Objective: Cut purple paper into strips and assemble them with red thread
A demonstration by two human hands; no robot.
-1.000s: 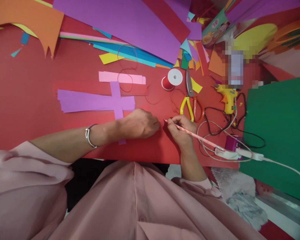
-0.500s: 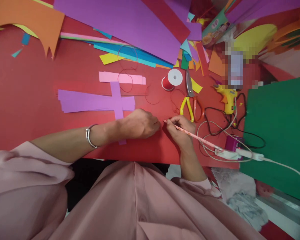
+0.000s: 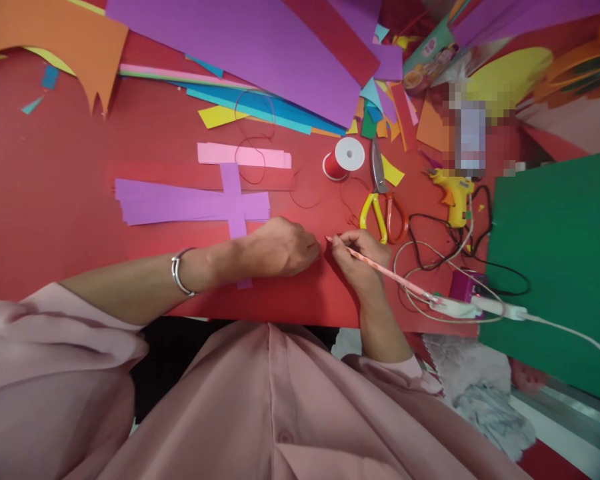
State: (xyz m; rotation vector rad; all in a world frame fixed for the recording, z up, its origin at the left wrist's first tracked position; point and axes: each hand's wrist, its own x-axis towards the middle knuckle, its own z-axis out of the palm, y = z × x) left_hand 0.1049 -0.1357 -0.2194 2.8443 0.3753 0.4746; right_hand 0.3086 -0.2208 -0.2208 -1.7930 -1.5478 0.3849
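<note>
My right hand [image 3: 357, 257] is closed round a thin pink patterned pencil [image 3: 385, 272], whose tip touches the red paper sheet [image 3: 290, 300] in front of me. My left hand [image 3: 280, 248] rests curled, knuckles up, on the same sheet just left of the pencil tip; whatever its fingers press is hidden. A purple strip [image 3: 233, 203] runs under my left hand and crosses a stack of purple strips [image 3: 180, 203]. Pink strips [image 3: 245, 156] lie just beyond.
A red thread spool [image 3: 343, 159], yellow and orange scissors [image 3: 383, 200] and a yellow glue gun [image 3: 457, 193] with tangled cables lie to the right. A green sheet [image 3: 560, 267] fills the far right. Large purple, blue and orange sheets [image 3: 260, 53] pile up at the back.
The pencil tip has crept slightly up and left on the red sheet. My left hand has stayed put.
</note>
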